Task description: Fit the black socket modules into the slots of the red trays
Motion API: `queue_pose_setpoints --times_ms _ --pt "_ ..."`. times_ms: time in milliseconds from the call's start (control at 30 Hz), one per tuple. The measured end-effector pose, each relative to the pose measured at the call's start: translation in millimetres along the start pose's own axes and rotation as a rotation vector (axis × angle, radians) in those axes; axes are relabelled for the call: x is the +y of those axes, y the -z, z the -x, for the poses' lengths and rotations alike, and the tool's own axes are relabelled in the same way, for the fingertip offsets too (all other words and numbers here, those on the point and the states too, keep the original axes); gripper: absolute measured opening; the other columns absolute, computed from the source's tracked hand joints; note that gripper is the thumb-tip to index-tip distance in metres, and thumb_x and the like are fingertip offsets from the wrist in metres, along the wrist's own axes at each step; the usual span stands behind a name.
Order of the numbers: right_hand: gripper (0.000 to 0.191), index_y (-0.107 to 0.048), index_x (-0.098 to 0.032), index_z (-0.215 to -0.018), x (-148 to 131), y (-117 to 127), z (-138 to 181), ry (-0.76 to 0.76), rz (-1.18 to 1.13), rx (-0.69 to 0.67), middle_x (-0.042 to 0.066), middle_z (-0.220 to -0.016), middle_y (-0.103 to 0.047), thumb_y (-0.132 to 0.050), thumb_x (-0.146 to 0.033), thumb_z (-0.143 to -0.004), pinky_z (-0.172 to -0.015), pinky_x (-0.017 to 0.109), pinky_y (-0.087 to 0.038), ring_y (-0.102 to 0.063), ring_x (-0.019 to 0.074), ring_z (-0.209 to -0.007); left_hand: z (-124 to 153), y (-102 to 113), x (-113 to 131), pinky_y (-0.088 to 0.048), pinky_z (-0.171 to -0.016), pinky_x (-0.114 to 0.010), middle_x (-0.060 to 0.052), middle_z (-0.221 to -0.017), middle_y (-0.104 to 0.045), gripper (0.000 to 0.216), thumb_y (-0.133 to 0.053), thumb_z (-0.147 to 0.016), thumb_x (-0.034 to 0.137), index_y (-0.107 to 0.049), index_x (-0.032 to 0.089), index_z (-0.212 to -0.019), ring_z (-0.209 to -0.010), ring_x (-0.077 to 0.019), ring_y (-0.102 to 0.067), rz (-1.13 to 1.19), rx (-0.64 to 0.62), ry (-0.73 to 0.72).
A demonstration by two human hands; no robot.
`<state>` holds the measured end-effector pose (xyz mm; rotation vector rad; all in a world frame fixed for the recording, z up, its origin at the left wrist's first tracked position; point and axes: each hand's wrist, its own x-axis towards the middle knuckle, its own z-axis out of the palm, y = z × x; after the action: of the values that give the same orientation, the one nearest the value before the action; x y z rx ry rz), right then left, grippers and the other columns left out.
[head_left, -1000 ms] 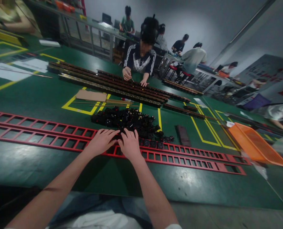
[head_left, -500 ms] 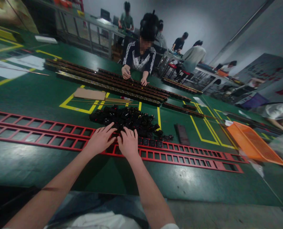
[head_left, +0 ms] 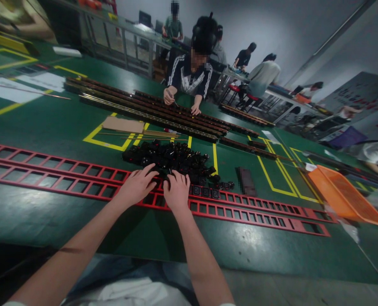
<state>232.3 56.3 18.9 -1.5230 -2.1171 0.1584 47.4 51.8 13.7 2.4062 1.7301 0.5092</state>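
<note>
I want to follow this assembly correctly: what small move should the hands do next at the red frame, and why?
Probably the right hand should press one black socket from the pile into the next slot of the far red slotted strip. A few seated sockets fill the slots just beside its fingers, and the left hand lies flat on the strips, steadying them.

Socket pile (head_left: 172,159) behind slotted strips (head_left: 240,208), tray (head_left: 345,196) right

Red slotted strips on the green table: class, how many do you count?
2. The far strip runs beside the pile of black parts; the near strip lies parallel, closer to the camera. None seems hidden.
</note>
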Motion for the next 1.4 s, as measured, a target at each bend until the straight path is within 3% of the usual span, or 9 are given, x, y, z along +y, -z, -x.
queue_pose_setpoints --times_ms 133,367,533,700,933,1233,1400 --pt "0.024 -0.067 -0.024 -0.115 0.5 0.0 -0.6 -0.018 0.018 -0.030 0.008 -0.136 -0.061 -0.053 -0.028 -0.096 -0.122 0.052 -0.019 -0.051 0.0251 -0.126 0.2 0.2 0.1 -0.045 -0.104 -0.050 -0.008 -0.155 -0.043 0.035 -0.041 -0.100 0.033 -0.059 0.025 -0.129 -0.123 -0.0299 -0.057 -0.001 -0.012 -0.034" --pt "0.024 -0.068 -0.024 -0.114 -0.2 1.6 -0.2 -0.032 -0.009 -0.020 0.007 -0.134 -0.062 -0.054 -0.028 -0.096 -0.122 0.051 -0.020 -0.053 0.0245 -0.125 0.6 -0.1 0.0 -0.048 -0.099 -0.050 -0.013 -0.140 -0.050 0.043 -0.041 -0.100 0.033 -0.054 0.028 -0.141 -0.114 -0.0302 -0.062 -0.064 0.002 -0.044" --pt "0.022 -0.068 -0.025 -0.112 0.2 1.0 0.1 -0.026 -0.034 0.008 0.006 -0.133 -0.063 -0.055 -0.027 -0.095 -0.121 0.051 -0.020 -0.054 0.0247 -0.124 0.9 0.1 1.3 -0.047 -0.102 -0.051 -0.011 -0.155 -0.042 0.036 -0.042 -0.099 0.031 -0.058 0.021 -0.130 -0.121 -0.0312 -0.059 -0.055 0.017 -0.048" --pt "0.021 -0.069 -0.025 -0.110 1.6 -1.1 0.0 -0.016 -0.043 0.020 0.006 -0.132 -0.064 -0.055 -0.026 -0.095 -0.121 0.051 -0.021 -0.055 0.0246 -0.123 0.6 -0.2 0.6 -0.047 -0.103 -0.049 -0.013 -0.149 -0.048 0.033 -0.046 -0.097 0.032 -0.059 0.019 -0.125 -0.124 -0.0304 -0.058 0.005 0.044 -0.005" --pt "0.021 -0.069 -0.025 -0.109 2.2 -2.1 -0.2 -0.017 -0.044 0.015 0.006 -0.132 -0.064 -0.055 -0.026 -0.094 -0.121 0.052 -0.021 -0.054 0.0248 -0.124 -1.0 -2.0 0.8 -0.048 -0.094 -0.052 -0.014 -0.138 -0.053 0.045 -0.043 -0.099 0.035 -0.051 0.033 -0.144 -0.115 -0.0341 -0.061 -0.077 -0.010 -0.003" --pt "0.019 -0.069 -0.025 -0.107 2.5 -2.2 0.2 -0.012 -0.034 0.034 0.005 -0.132 -0.065 -0.055 -0.026 -0.095 -0.120 0.051 -0.022 -0.055 0.0242 -0.123 0.0 -3.7 2.2 -0.047 -0.096 -0.049 -0.011 -0.159 -0.039 0.030 -0.049 -0.096 0.034 -0.057 0.023 -0.122 -0.119 -0.0322 -0.061 -0.015 0.043 0.026" --pt "0.020 -0.069 -0.025 -0.107 3.2 -2.9 -0.1 -0.016 -0.033 0.029 0.005 -0.132 -0.065 -0.054 -0.027 -0.095 -0.121 0.050 -0.022 -0.055 0.0237 -0.123 -0.9 -4.0 0.6 -0.047 -0.098 -0.050 -0.013 -0.150 -0.049 0.018 -0.047 -0.096 0.031 -0.056 0.021 -0.108 -0.125 -0.0321 -0.058 0.040 0.058 0.020"
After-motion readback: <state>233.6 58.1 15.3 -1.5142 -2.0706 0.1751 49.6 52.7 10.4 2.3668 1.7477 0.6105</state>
